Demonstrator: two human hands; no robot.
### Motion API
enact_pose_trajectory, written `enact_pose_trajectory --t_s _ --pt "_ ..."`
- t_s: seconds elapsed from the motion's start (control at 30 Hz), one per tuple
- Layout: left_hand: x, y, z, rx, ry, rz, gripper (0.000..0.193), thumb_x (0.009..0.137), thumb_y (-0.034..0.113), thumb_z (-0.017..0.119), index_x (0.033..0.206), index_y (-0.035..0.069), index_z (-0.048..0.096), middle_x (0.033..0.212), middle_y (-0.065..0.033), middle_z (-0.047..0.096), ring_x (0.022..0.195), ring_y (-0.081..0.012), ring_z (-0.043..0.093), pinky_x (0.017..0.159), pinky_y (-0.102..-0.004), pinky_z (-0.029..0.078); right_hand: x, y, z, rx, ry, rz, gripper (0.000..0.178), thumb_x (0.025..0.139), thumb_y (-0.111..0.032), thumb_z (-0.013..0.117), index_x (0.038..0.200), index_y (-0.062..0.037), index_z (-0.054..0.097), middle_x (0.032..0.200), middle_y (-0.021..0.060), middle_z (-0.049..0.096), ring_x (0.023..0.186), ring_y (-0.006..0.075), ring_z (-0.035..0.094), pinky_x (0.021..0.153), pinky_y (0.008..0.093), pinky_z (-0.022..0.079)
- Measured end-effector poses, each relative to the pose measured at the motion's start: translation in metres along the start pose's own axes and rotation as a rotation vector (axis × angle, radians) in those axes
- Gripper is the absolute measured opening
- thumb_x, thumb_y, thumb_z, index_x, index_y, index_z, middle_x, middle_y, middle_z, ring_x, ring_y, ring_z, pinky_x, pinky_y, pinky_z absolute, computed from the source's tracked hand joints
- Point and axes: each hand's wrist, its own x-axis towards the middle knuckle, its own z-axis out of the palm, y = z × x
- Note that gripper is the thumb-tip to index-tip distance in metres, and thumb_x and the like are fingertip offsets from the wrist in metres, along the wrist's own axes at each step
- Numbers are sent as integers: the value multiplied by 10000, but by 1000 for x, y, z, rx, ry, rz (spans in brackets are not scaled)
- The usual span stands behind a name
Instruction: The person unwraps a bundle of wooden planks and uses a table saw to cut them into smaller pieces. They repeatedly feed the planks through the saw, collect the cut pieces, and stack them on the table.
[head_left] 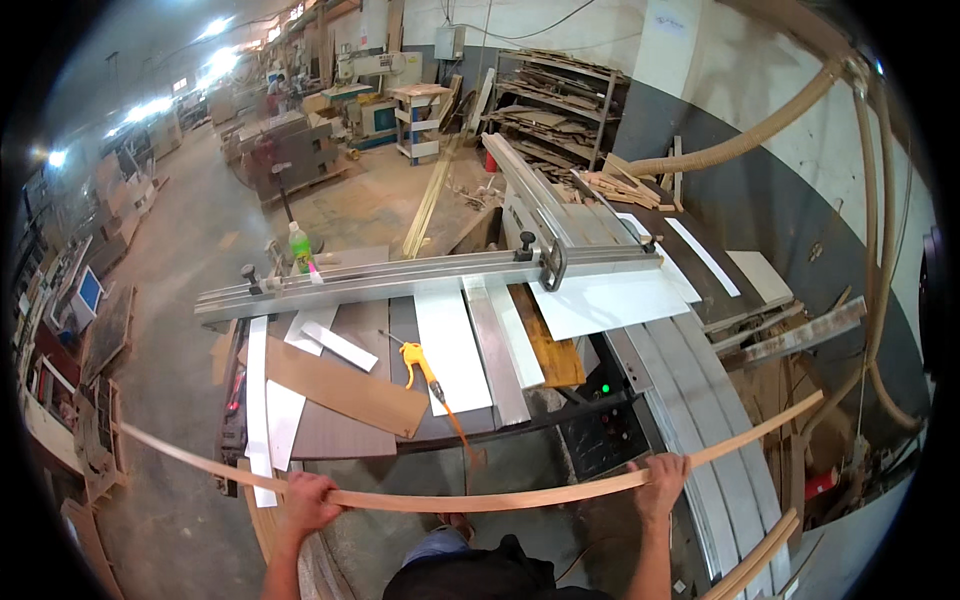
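Note:
A long, thin strip of light wood stretches across in front of my body, bowed in the wide view. Near its left part, my left hand is closed around it. Farther along to the right, my right hand grips the same strip. Both ends stick out well beyond my hands. Beyond the strip is a sliding table saw, its long metal fence running crosswise. White panels, a brown board and a yellow air blow gun on an orange hose lie on the saw's table.
A green bottle stands behind the fence. To the right run the saw's grey metal table and more wood strips. A rack of offcuts stands at the back wall. A thick dust hose hangs at the right.

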Motion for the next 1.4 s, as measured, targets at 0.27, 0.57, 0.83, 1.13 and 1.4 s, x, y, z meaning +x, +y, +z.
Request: enact_pose_trajectory --t_s 0.27,0.57,0.83,1.13,1.4 --pt "121 -75 -8 -20 -186 -237 358 633 384 860 829 111 734 766 -73 680 849 -282 636 958 -432 372 84 41 29 -165 62 24 284 720 -195 807 873 -82 596 871 80 607 952 322 587 1087 533 326" --pt "199 -83 9 52 -389 -353 428 639 418 800 934 110 769 912 -91 738 1009 -300 654 1025 -510 352 124 69 103 -106 -194 8 230 687 -249 808 809 -99 684 812 88 669 897 316 612 1047 538 361" --pt "258 25 103 46 -182 -244 404 679 416 804 933 104 765 912 -110 714 1001 -317 645 942 -445 443 179 100 213 46 -459 -13 116 636 -116 681 743 -101 722 741 111 687 822 324 642 898 470 417" --pt "345 147 253 158 -178 -114 371 719 430 800 933 145 698 905 -54 687 944 -269 638 1056 -550 314 247 117 284 198 -882 -136 153 689 -267 734 747 -131 693 753 92 697 776 312 672 807 447 445" --pt "392 125 248 188 -252 -274 269 674 317 796 823 114 701 887 -61 692 946 -291 618 1059 -539 322 293 198 341 135 -890 -155 348 698 -363 762 927 -104 717 1010 105 694 1066 294 609 1074 502 350"
